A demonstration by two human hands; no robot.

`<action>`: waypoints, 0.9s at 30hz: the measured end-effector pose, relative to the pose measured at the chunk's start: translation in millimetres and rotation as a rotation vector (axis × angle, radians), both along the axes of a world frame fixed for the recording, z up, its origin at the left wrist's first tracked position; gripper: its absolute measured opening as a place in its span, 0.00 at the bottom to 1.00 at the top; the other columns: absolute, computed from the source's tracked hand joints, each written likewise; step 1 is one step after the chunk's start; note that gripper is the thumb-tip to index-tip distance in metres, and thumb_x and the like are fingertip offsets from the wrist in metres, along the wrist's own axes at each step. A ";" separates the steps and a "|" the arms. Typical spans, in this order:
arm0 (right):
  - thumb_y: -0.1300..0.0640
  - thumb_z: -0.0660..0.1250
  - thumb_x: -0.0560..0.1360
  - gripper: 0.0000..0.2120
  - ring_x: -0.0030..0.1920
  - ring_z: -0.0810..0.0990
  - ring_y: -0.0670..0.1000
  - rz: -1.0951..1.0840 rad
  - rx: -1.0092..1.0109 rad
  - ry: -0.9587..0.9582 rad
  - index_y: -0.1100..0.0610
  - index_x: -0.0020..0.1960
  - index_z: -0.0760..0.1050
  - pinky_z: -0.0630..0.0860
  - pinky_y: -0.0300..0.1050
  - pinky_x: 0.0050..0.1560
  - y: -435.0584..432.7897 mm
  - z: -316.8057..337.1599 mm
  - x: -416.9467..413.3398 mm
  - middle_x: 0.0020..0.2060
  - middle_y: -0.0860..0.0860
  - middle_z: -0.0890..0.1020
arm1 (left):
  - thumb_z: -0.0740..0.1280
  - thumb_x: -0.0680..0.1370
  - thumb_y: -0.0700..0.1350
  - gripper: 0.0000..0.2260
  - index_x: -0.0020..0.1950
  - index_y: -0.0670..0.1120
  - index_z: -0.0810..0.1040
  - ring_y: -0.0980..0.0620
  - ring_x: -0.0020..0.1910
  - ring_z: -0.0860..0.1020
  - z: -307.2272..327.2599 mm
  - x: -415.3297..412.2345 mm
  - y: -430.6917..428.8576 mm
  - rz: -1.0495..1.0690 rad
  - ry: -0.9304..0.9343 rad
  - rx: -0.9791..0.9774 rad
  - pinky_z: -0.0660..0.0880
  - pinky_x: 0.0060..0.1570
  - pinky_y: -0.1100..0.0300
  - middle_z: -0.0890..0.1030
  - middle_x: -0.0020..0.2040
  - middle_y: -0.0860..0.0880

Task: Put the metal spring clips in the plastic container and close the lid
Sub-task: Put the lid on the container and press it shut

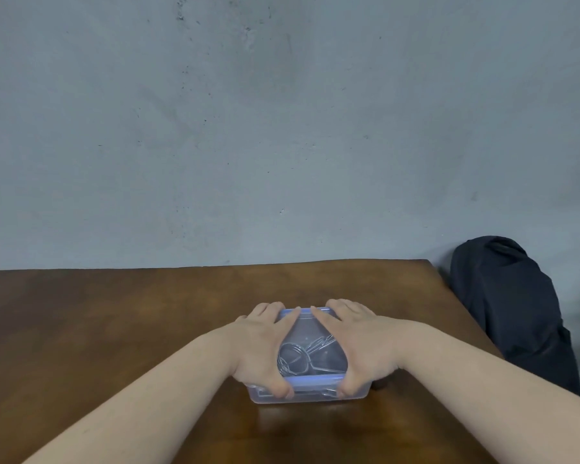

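Observation:
A clear plastic container stands on the wooden table, with a translucent lid edged in blue lying on top of it. Through the lid I see metal spring clips inside. My left hand lies flat over the lid's left side, thumb hooked over the near rim. My right hand covers the right side the same way. Both index fingers reach toward the far edge. The lid's corners are hidden under my hands.
A dark bag or garment sits just past the table's right edge. A grey concrete wall rises right behind the table's far edge.

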State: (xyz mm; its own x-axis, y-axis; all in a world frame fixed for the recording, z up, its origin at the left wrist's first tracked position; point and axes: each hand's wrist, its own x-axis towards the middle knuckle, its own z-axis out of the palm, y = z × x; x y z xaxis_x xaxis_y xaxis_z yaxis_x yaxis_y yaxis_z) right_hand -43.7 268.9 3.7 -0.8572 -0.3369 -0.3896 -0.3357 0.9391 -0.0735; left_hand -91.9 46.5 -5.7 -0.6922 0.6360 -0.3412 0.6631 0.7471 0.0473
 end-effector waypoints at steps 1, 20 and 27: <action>0.36 0.73 0.68 0.59 0.81 0.40 0.57 -0.001 -0.006 0.023 0.48 0.82 0.37 0.49 0.54 0.79 -2.1 -0.3 1.7 0.83 0.52 0.44 | 0.72 0.65 0.68 0.56 0.81 0.54 0.40 0.46 0.78 0.49 -0.3 1.3 1.1 0.002 0.005 0.001 0.60 0.76 0.44 0.50 0.80 0.49; 0.46 0.72 0.68 0.51 0.80 0.33 0.41 -0.103 -0.304 0.190 0.48 0.84 0.47 0.58 0.49 0.79 0.5 -25.8 25.7 0.83 0.41 0.40 | 0.74 0.64 0.60 0.57 0.81 0.59 0.40 0.51 0.81 0.55 -25.6 25.5 -15.5 0.171 -0.010 0.451 0.69 0.72 0.53 0.36 0.81 0.64; 0.41 0.77 0.66 0.57 0.77 0.27 0.41 -0.122 -0.348 0.178 0.42 0.83 0.44 0.62 0.51 0.77 4.2 -22.2 38.7 0.78 0.35 0.30 | 0.76 0.67 0.63 0.59 0.81 0.56 0.36 0.54 0.80 0.33 -23.3 34.4 -17.1 0.186 -0.008 0.396 0.54 0.79 0.47 0.34 0.82 0.54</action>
State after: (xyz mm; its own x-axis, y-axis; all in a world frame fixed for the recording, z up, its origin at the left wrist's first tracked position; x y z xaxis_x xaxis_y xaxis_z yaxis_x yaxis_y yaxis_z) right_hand -5.0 273.1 -18.5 -0.9428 -0.3138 -0.1122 -0.2591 0.9021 -0.3451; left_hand -57.4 29.4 -29.0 -0.8059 0.5833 -0.1016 0.5171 0.7770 0.3589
